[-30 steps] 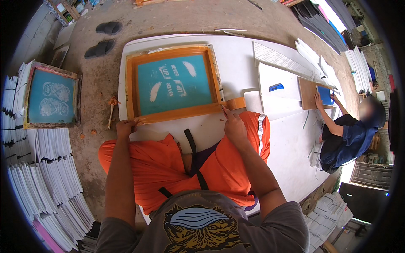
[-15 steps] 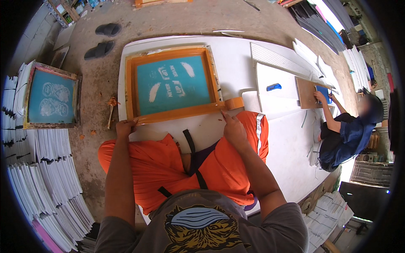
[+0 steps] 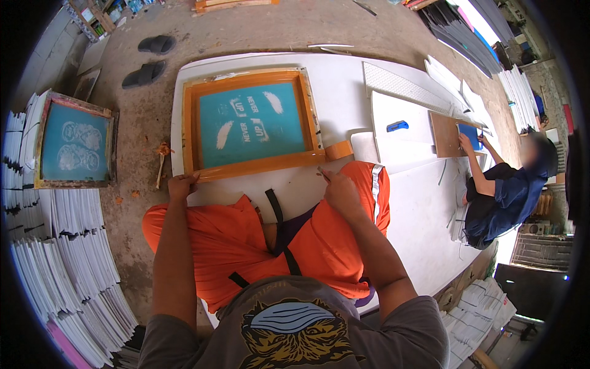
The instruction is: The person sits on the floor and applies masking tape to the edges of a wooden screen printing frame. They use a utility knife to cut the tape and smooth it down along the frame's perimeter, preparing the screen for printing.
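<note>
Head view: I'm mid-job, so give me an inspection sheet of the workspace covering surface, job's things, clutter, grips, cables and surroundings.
Surface: white board, with loose white sheets toward the right.
Job's things: wooden frame with teal mesh, orange-brown tape along its sides; tape roll by its near right corner, contact unclear.
Clutter: blue cutter on a white sheet; dark slippers on the floor.
Grips: left grip touches the frame's near left corner; right grip pinches a small thin piece, too small to identify.
Cables: nothing seen around the frame.
Surroundings: second teal-mesh frame and stacked sheets at left; another person at right by a brown board.
</note>
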### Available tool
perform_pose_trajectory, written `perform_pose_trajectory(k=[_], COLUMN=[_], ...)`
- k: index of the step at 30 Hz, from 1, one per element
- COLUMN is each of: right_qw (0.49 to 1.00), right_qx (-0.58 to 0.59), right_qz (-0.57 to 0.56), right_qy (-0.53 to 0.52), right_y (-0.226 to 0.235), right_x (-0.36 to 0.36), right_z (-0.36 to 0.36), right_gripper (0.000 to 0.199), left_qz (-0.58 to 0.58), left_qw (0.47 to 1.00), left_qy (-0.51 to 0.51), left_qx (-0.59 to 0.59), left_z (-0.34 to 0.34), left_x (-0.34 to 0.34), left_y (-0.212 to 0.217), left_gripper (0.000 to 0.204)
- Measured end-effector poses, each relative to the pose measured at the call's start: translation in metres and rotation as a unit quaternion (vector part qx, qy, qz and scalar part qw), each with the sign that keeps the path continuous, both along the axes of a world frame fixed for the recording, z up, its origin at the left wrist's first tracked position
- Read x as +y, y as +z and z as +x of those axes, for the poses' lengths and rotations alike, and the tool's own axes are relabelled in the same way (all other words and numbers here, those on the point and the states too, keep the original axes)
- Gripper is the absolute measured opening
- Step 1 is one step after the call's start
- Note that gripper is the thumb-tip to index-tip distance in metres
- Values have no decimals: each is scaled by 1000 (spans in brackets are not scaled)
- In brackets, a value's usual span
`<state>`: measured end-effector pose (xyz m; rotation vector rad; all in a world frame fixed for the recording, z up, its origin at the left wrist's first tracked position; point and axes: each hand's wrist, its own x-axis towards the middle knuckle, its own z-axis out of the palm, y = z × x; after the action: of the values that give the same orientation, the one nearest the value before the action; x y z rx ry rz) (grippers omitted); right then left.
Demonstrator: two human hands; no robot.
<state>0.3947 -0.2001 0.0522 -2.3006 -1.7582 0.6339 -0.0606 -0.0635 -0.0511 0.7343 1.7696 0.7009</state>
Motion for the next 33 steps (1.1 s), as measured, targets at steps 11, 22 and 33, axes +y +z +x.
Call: perform_pose_trajectory(k=[11,22,33], right_qw=[984,980,976], right_qx=[-19,-5,92], right_qz=[79,46,23], right_qy=[-159,194,197], right_y=[-27,-57,-58], right_x=[124,118,104], right_z=[110,101,119], right_gripper=[28,27,24], left_qz=[-3,0,151], left_qw=[1000,999,986], left_qy=[1,-47,-67], left_qx=[-22,-21,18], left_z=[-6,-25,-17], left_x=[0,5,53], left_y=[-5,-5,94], left_gripper=[22,17,21])
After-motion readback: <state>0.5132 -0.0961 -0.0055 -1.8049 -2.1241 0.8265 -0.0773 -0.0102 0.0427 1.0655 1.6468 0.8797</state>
